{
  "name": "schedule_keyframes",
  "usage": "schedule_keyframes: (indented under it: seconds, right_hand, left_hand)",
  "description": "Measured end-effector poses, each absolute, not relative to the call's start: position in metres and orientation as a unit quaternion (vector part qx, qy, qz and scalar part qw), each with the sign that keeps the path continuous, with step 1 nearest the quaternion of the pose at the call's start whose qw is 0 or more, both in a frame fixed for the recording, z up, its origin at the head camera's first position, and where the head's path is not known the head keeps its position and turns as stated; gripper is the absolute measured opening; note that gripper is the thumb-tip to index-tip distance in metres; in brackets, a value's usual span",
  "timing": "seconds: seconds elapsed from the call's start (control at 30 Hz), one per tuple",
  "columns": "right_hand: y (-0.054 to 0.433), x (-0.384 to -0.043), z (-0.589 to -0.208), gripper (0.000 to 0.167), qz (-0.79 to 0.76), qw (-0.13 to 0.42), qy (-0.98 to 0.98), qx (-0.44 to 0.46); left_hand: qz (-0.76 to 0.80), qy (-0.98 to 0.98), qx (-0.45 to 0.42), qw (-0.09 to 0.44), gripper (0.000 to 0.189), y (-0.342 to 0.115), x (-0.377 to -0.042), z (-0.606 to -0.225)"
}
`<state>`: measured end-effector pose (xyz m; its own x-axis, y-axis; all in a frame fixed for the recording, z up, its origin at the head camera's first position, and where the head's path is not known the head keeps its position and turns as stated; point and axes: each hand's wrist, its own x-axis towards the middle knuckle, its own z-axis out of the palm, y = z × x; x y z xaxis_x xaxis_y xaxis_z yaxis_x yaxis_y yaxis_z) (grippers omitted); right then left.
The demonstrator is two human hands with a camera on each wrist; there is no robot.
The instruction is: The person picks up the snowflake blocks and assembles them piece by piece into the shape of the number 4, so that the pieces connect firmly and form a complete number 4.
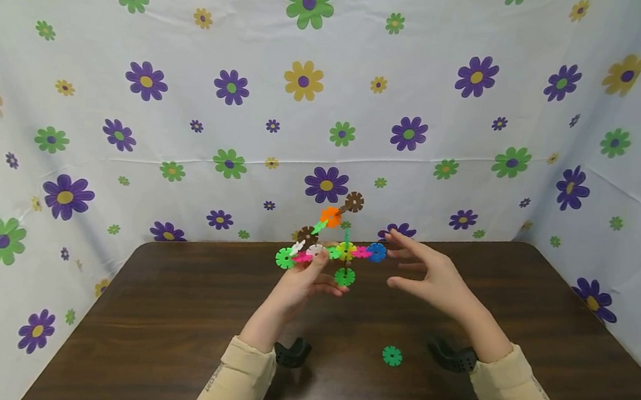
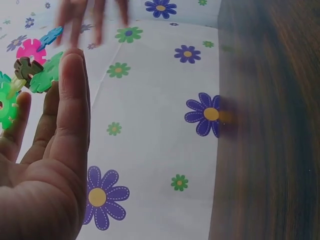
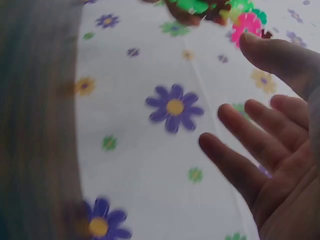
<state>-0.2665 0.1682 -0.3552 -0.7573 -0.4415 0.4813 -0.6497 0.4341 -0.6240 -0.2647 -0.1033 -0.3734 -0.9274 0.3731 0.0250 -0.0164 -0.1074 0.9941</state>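
Above the table, my left hand (image 1: 298, 284) grips a structure of interlocking notched plastic discs, with the thumb over a white disc (image 1: 315, 252). An orange disc (image 1: 331, 217) and a brown disc (image 1: 354, 201) stick up at its top. A blue disc (image 1: 376, 252) ends its right side, next to a pink disc (image 1: 360, 252). Below hangs a green disc (image 1: 345, 277). Just right of the blue disc, my right hand (image 1: 435, 278) is held with fingers spread and nothing between them. In the right wrist view, its thumb (image 3: 277, 57) overlaps the pink disc (image 3: 246, 29).
A loose green disc (image 1: 392, 355) lies on the dark wooden table (image 1: 177, 335), below and between the hands. Black wrist mounts (image 1: 293, 352) hang under both forearms. Behind the table hangs a white flower-print cloth (image 1: 195, 56), which also covers the right side.
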Motion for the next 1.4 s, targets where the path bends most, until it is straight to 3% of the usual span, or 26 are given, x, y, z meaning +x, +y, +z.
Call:
schedule_keyframes:
  seconds: [0.3,0.53,0.77,1.4]
  right_hand:
    - [0.199,-0.253,-0.400,0.058,0.399,-0.007,-0.863,0.310]
    - [0.197,-0.248,-0.426,0.053,0.384,-0.101,-0.856,0.331]
    - [0.192,-0.248,-0.437,0.048,0.373,-0.126,-0.845,0.363]
    - [0.184,-0.242,-0.439,0.026,0.337,-0.123,-0.851,0.384]
  left_hand:
    - [0.744,0.636,0.161,0.128,0.078,-0.107,-0.264,-0.372]
    - [0.744,0.632,0.177,0.125,0.077,-0.107,-0.264,-0.373]
    - [0.741,0.637,0.166,0.130,0.072,-0.106,-0.263,-0.372]
    - [0.731,0.648,0.159,0.140,0.075,-0.105,-0.262,-0.371]
